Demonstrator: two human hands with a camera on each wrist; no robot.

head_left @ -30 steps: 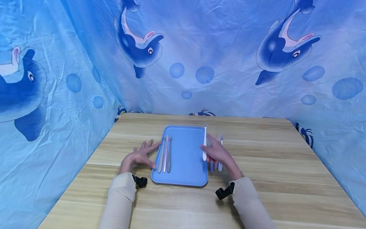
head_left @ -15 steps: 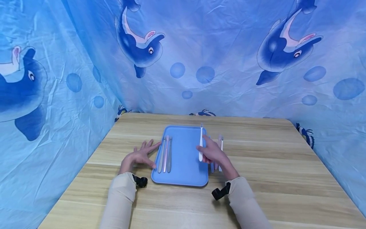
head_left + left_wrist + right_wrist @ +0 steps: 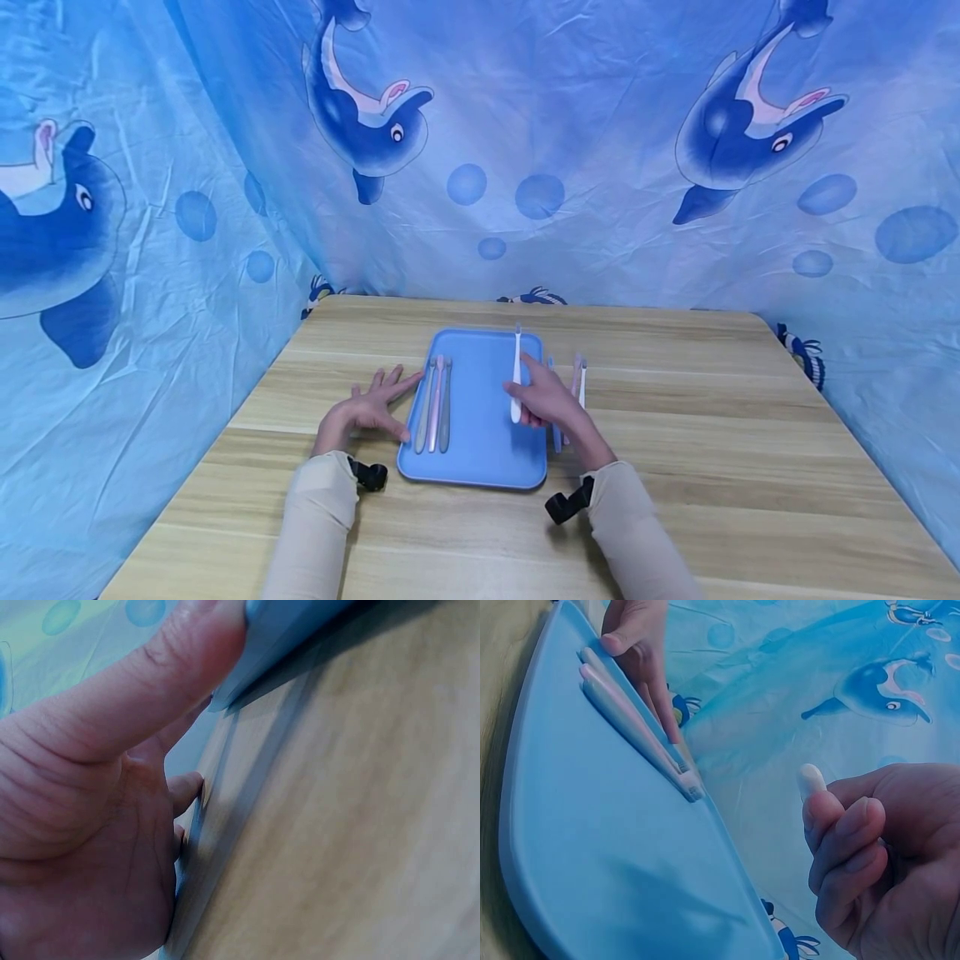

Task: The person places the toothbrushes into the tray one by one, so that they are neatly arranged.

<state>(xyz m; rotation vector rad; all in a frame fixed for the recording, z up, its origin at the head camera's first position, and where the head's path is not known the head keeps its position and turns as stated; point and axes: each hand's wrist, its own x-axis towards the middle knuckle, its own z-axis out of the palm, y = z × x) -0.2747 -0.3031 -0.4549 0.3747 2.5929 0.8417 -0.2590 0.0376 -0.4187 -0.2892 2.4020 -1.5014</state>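
Observation:
A white toothbrush is pinched in my right hand, above the right half of a blue tray. In the right wrist view only the white handle end shows past the curled fingers. My left hand spreads its fingers at the tray's left rim, thumb and index touching the edge; the left wrist view has the thumb against the tray side. Three toothbrushes lie side by side along the tray's left: a grey-green one, a pink one and a grey one.
Right of the tray, several toothbrushes lie on the wooden table: a blue one, a pink one and a white one, partly hidden by my right hand and wrist. A dolphin-print curtain hangs around the table.
My right hand has moved left with the white toothbrush, from the tray's right rim to over the tray's inside. The left hand has stayed at the left rim.

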